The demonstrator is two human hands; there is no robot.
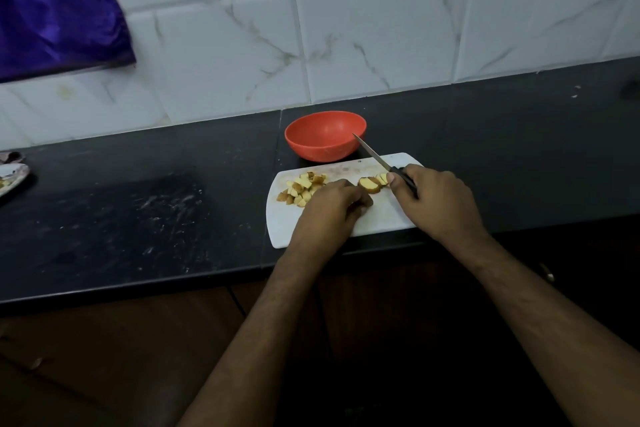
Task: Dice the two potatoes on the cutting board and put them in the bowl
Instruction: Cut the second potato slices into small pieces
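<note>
Progress: while a heap of diced pieces (300, 189) lies at the cutting board's (381, 215) left end, potato slices (372, 183) at its middle await dicing.
Bowl: the red bowl (325, 135) behind the board looks empty.
Left hand (327, 211): fingers curled, resting on the board just beside the slices; any hold is hidden.
Right hand (438, 203): fingers wrapped round the knife (381, 160) handle, blade raised toward the bowl.

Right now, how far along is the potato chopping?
Partly done: a pile of diced pieces lies on the cutting board. In hand: the left hand steadies an uncut potato chunk while the right hand holds the knife. Left: dicing that, then filling the bowl, which looks empty.
</note>
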